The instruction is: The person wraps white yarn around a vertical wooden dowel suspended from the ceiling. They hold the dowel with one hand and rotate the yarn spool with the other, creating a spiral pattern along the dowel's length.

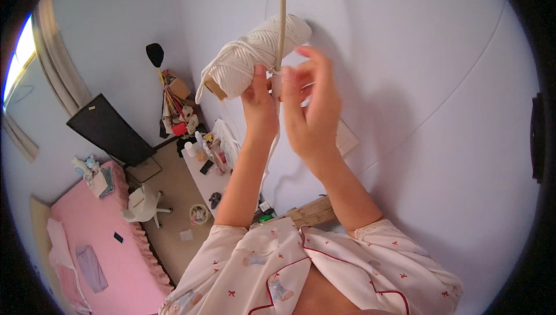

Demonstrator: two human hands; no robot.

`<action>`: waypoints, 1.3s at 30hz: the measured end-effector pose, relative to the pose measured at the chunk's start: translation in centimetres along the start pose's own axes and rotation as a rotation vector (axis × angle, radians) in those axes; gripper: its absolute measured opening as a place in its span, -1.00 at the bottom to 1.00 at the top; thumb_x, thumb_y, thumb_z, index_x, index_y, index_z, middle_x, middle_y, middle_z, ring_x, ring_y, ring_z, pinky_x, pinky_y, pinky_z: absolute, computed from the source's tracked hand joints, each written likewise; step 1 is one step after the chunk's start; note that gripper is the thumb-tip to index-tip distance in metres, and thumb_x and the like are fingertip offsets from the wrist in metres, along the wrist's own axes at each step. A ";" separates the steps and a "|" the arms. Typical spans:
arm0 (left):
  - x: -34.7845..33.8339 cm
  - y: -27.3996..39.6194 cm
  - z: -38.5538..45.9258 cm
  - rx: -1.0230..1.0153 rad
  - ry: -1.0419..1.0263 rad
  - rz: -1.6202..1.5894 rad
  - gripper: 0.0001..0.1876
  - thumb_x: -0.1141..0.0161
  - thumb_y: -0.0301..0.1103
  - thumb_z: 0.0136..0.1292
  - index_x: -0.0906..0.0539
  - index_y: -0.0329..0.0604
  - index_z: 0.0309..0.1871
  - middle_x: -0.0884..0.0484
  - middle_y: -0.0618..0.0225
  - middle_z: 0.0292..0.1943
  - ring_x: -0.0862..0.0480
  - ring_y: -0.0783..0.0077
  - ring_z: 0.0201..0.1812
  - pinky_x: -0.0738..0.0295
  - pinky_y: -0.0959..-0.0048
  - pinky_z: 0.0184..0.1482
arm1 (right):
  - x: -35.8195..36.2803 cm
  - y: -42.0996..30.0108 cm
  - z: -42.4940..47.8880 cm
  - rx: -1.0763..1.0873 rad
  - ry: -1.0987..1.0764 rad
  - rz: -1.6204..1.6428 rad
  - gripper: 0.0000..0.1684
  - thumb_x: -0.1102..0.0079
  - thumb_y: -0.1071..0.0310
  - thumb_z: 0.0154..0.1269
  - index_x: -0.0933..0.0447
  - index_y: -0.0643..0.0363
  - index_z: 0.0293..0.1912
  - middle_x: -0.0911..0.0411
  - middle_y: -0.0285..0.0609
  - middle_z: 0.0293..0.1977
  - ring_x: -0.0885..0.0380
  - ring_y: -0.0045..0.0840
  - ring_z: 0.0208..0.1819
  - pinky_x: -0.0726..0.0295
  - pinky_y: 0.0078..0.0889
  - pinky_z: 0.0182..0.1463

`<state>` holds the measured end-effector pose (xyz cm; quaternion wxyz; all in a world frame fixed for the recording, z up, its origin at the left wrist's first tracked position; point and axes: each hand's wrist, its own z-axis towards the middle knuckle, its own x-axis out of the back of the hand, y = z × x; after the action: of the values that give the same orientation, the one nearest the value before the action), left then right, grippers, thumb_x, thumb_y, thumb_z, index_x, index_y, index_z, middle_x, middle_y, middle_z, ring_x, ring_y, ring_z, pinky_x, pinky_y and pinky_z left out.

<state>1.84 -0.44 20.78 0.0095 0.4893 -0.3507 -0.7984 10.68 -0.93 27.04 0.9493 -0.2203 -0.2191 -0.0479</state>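
A large roll of white braided cord point(249, 56) on a cardboard core rests tilted against the wall side, just above my left hand. A thin tan rod point(282, 15) runs upright in front of it, and white cord is wrapped about its lower part point(276, 84). My left hand point(260, 108) grips the wrapped part of the rod, thumb up, its fingers mostly hidden. On the right, my right hand point(315, 102) is blurred, its bent fingers close to the wrapped part beside a white strand. Whether those fingers pinch the strand is unclear. A length of cord point(273, 152) hangs below.
A pale wall point(434, 76) stands close ahead, with a wooden beam point(310, 211) low before my body. Down to the left are a cluttered white desk point(195, 163), a white swivel chair point(145, 204), a wastebasket point(199, 214) and a pink bed point(126, 267).
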 end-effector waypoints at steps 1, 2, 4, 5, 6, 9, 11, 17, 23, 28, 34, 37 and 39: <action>-0.4 -0.1 0.0 -0.057 0.019 0.023 -0.45 -0.10 0.04 0.32 -0.25 -0.10 0.20 -0.51 0.35 -0.25 -0.62 0.45 -0.31 -0.50 0.55 -0.46 | -0.4 -1.1 0.1 -0.107 -0.124 0.120 -0.36 -0.05 0.17 0.37 -0.15 0.38 0.25 -0.58 -0.04 -0.29 -0.60 -0.37 -0.21 -0.54 -0.40 -0.18; -0.7 -0.1 -0.1 -0.105 0.037 0.034 -0.45 -0.10 0.04 0.31 -0.25 -0.10 0.19 -0.51 0.34 -0.23 -0.62 0.45 -0.30 -0.52 0.54 -0.45 | -0.6 -1.8 0.2 -0.214 -0.248 0.241 -0.29 -0.06 0.09 0.38 -0.11 0.39 0.27 -0.59 -0.05 -0.38 -0.63 -0.35 -0.28 -0.56 -0.38 -0.22; -1.0 -0.1 0.1 -0.213 0.070 0.049 -0.45 -0.10 0.04 0.31 -0.26 -0.09 0.19 -0.51 0.33 -0.20 -0.62 0.44 -0.28 -0.55 0.52 -0.43 | -0.8 -2.4 0.8 -0.268 -0.313 0.064 -0.14 -0.04 -0.09 0.35 -0.06 0.43 0.29 -0.58 -0.07 -0.50 -0.63 -0.29 -0.38 -0.57 -0.33 -0.30; -1.1 -0.2 0.1 -0.264 0.087 0.050 -0.45 -0.09 0.04 0.30 -0.26 -0.09 0.19 -0.51 0.33 -0.18 -0.62 0.44 -0.27 -0.56 0.51 -0.42 | -0.9 -2.6 1.0 -0.294 -0.345 -0.025 -0.06 -0.03 -0.18 0.33 -0.04 0.45 0.29 -0.57 -0.08 -0.55 -0.64 -0.26 -0.43 -0.57 -0.31 -0.33; -1.2 -0.1 0.3 -0.310 0.103 0.049 -0.45 -0.09 0.04 0.30 -0.27 -0.09 0.19 -0.50 0.32 -0.16 -0.63 0.43 -0.26 -0.57 0.50 -0.42 | -1.0 -2.6 1.1 -0.263 -0.356 -0.058 -0.02 0.00 -0.23 0.31 -0.02 0.47 0.30 -0.58 -0.06 -0.53 -0.64 -0.23 -0.41 -0.58 -0.30 -0.33; -1.5 0.2 0.7 -0.418 0.145 0.036 -0.46 -0.08 0.04 0.29 -0.28 -0.08 0.19 -0.50 0.31 -0.11 -0.63 0.42 -0.23 -0.62 0.46 -0.39 | -1.0 -2.3 1.4 -0.179 -0.388 -0.115 0.14 0.10 -0.38 0.25 0.05 0.55 0.31 -0.58 0.04 -0.51 -0.64 -0.13 -0.40 -0.60 -0.23 -0.37; -1.8 0.5 0.9 -0.460 0.170 0.010 -0.46 -0.08 0.04 0.28 -0.29 -0.07 0.19 -0.50 0.30 -0.08 -0.64 0.41 -0.21 -0.65 0.44 -0.37 | -0.8 -2.0 1.7 -0.134 -0.410 -0.099 0.27 0.21 -0.50 0.20 0.11 0.66 0.29 -0.56 0.13 -0.53 -0.65 -0.05 -0.43 -0.63 -0.11 -0.42; -0.9 2.4 2.1 -0.082 0.113 -0.431 -0.46 0.00 0.04 0.25 -0.33 -0.04 0.22 -0.47 0.27 0.05 -0.64 0.36 -0.14 -0.69 0.35 -0.29 | 1.6 -2.6 6.7 0.382 -0.269 -0.186 -0.28 -0.07 0.07 0.31 -0.16 0.19 0.35 -0.41 0.13 0.01 -0.50 -0.15 0.06 -0.56 -0.16 0.01; 1.4 0.9 5.0 -0.020 0.044 -0.791 -0.40 0.03 -0.01 0.21 -0.29 0.09 0.33 -0.44 0.23 0.14 -0.56 0.21 0.04 -0.61 0.06 -0.13 | -4.0 -3.8 13.5 0.869 -0.300 -0.500 -0.36 -0.15 0.37 0.22 -0.33 -0.43 0.25 -0.16 -0.19 0.37 -0.03 -0.28 0.44 -0.07 0.20 0.39; 0.8 -0.2 2.7 -0.307 0.109 -0.190 -0.34 -0.12 -0.05 0.21 -0.18 0.12 0.36 -0.41 0.21 0.16 -0.54 0.19 0.07 -0.65 0.13 -0.14 | -3.8 -1.8 12.3 0.792 -0.431 -0.626 -0.51 -0.27 0.37 0.09 -0.51 -0.28 0.05 -0.12 -0.30 0.40 0.06 -0.42 0.48 0.02 0.22 0.45; -0.5 1.8 1.0 -0.484 -0.072 0.092 -0.40 -0.22 -0.43 0.25 -0.17 -0.14 0.29 -0.56 0.18 -0.09 -0.65 0.37 -0.31 -0.53 0.47 -0.46 | -1.6 0.1 12.4 0.816 -0.383 -0.503 -0.53 -0.38 0.35 -0.01 -0.55 -0.20 -0.04 -0.46 -0.34 0.14 -0.26 -0.49 0.32 0.03 0.14 0.47; 1.9 -1.4 0.9 -0.337 -0.202 0.096 -0.57 -0.18 -0.31 0.31 -0.34 -0.23 0.17 -0.59 0.19 -0.17 -0.64 0.39 -0.29 -0.51 0.50 -0.42 | -0.8 1.6 9.9 0.769 -0.349 -0.345 -0.47 -0.43 0.36 -0.11 -0.53 -0.14 -0.05 -0.59 -0.39 -0.11 -0.49 -0.50 0.11 -0.06 0.01 0.47; 2.0 -3.1 -1.1 -0.335 -0.197 0.025 -0.68 -0.14 -0.34 0.35 -0.36 -0.19 0.09 -0.61 0.21 -0.21 -0.65 0.34 -0.33 -0.49 0.51 -0.48 | -1.0 3.8 7.3 0.795 -0.255 -0.243 -0.43 -0.46 0.35 -0.16 -0.51 -0.12 -0.05 -0.61 -0.41 -0.24 -0.57 -0.51 -0.01 -0.11 -0.07 0.47</action>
<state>2.70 0.55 17.11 0.0665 0.3959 -0.2184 -0.8895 7.57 5.72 30.95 0.9131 0.1857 -0.3604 -0.0436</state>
